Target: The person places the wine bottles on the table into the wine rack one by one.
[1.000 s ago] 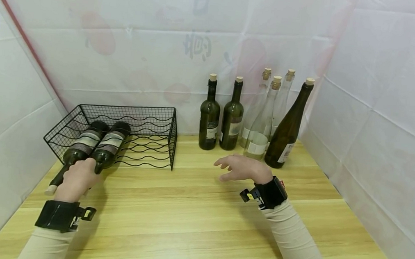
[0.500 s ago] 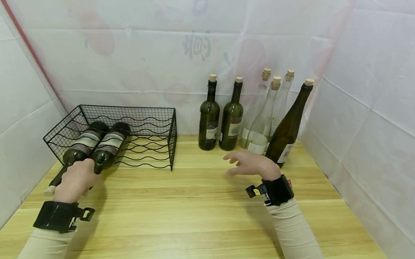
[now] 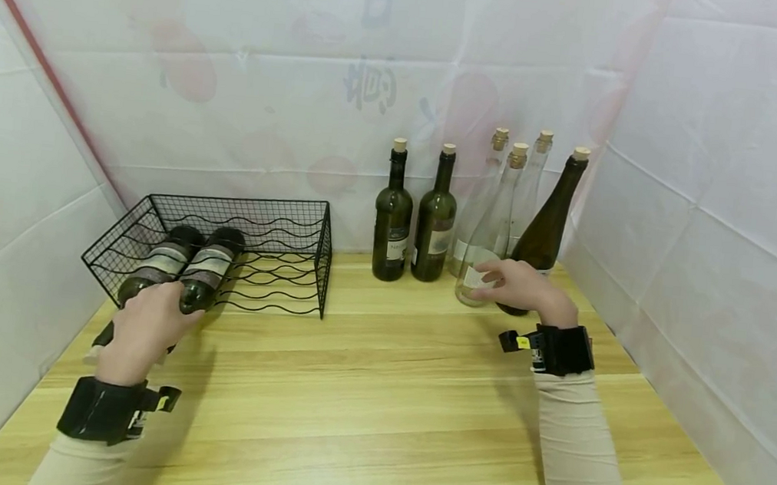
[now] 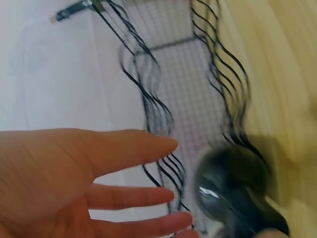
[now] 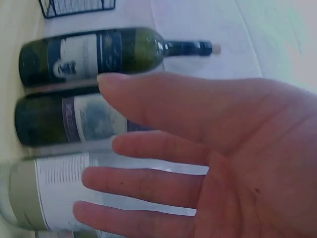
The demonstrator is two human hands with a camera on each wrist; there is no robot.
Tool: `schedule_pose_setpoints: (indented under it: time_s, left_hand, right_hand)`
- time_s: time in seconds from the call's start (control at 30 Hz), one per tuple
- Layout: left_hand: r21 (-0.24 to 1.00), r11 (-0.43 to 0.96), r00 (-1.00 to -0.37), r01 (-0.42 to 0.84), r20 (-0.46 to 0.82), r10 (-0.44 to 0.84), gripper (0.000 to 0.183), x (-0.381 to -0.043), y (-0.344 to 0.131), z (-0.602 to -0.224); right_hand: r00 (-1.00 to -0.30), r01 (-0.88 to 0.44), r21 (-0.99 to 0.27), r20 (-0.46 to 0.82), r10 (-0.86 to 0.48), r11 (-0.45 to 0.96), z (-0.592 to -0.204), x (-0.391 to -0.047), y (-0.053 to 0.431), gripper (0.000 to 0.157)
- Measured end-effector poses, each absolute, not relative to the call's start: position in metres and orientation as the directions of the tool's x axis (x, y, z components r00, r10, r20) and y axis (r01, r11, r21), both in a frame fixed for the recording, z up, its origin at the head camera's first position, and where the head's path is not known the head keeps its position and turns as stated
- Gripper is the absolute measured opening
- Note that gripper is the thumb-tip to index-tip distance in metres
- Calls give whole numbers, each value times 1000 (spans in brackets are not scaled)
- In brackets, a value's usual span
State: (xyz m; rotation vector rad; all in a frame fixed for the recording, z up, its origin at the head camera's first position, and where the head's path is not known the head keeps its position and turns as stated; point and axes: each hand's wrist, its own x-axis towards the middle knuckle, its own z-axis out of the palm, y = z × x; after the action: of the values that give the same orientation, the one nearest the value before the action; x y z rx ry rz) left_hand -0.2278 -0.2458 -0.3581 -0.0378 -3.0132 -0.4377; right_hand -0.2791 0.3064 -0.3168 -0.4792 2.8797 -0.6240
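My left hand (image 3: pixel 145 325) is just in front of a black wire wine rack (image 3: pixel 322 275), over the necks of two dark wine bottles lying in it, the inner one (image 3: pixel 209 261) and the outer one (image 3: pixel 163 260). In the left wrist view its fingers are extended, apart from a dark bottle (image 4: pixel 233 183) beside them. My right hand (image 3: pixel 523 285) reaches in front of a clear corked bottle (image 3: pixel 494 229) and a tilted-looking brown bottle (image 3: pixel 549 226). Its fingers spread straight before the clear bottle (image 5: pixel 59 188) in the right wrist view; contact cannot be told.
Two green corked wine bottles (image 3: pixel 392 227) stand upright left of the clear ones. More clear bottles (image 3: pixel 531 186) stand behind, partly hidden. White cloth walls (image 3: pixel 267 124) enclose the wooden table (image 3: pixel 346 408) at the back and sides.
My right hand has moved right and farther back, to the clear and brown bottles. My left hand has loosened from the bottle neck and risen slightly, fingers opening.
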Motion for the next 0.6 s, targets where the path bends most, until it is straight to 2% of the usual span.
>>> schedule_pose_setpoints:
  time_s: [0.07,0.33,0.6]
  left_hand:
    - [285,955,-994,80,98,54,57,-226,-236,-354]
    - [361,888,-958,284,76,275,53,-216,-190,-352]
    - [392,830,-913,398,85,398,47,-210,-161,-355]
  right_hand:
    - [-955,-239,-413,-62,-289,879,-316,-280,312,67]
    - [-999,-18,-475,-20,-32,880,-318,-285,317,82]
    - [-999,45,-548,-37,30,835,-331,-298,314,97]
